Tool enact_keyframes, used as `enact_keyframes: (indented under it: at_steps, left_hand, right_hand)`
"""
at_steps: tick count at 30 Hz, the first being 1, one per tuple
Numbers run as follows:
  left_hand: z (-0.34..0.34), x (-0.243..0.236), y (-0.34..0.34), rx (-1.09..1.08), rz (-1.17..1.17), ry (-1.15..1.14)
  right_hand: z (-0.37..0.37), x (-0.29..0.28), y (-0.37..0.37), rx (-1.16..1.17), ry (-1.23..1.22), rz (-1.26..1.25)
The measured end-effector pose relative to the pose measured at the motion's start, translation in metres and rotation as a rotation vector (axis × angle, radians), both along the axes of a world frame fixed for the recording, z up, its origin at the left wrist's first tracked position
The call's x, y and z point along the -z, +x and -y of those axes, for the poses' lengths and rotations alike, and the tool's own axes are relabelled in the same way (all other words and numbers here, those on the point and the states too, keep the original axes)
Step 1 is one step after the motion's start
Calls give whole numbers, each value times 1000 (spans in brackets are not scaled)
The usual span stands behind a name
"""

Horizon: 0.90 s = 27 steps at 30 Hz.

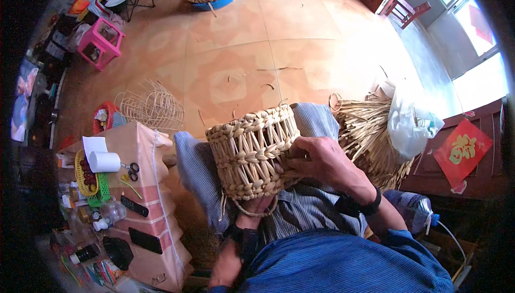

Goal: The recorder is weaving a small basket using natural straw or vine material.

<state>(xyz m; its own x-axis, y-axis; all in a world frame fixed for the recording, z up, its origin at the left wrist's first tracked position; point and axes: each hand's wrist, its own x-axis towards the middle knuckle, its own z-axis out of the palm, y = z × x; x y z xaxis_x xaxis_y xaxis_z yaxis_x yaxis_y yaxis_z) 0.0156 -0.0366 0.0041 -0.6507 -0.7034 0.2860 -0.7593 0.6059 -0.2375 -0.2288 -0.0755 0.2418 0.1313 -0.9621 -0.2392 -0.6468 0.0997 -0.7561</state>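
A woven straw basket [252, 153] with braided bands and open zigzag strands rests on my lap, lying across my striped trousers [316, 124]. My right hand [322, 164] is at its right side, thumb and fingers bent together on the strands near the middle braid. My left hand [256, 207] reaches in at the near end of the basket. Its fingers are hidden by the weave. A loose straw loop [260, 213] hangs by my left wrist, and a short end dangles at the basket's lower left.
Left stands a cloth-covered table [161, 185] with scissors [133, 170], a paper roll [104, 161], a phone [145, 240] and a remote [134, 205]. A straw bundle [365, 132] lies right, beside a plastic bag [410, 116]. A wire-like frame [153, 108] and pink stool [101, 43] stand beyond.
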Motion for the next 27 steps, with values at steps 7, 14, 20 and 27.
enact_keyframes:
  at_steps: [7, 14, 20, 27]
  left_hand:
    - [1, -17, -4, -8, -120, 44]
    - [-13, -12, 9, -6, -98, 23]
    - [-14, -7, 10, -17, -92, -5]
    - [-8, -7, -1, -9, -97, -14]
  right_hand:
    - [-9, 24, 14, 56, -262, -206]
    - [-14, 28, 17, 26, -326, -175]
    - [-17, 10, 24, -85, -360, -125]
    - [-23, 43, 15, 89, -403, -92]
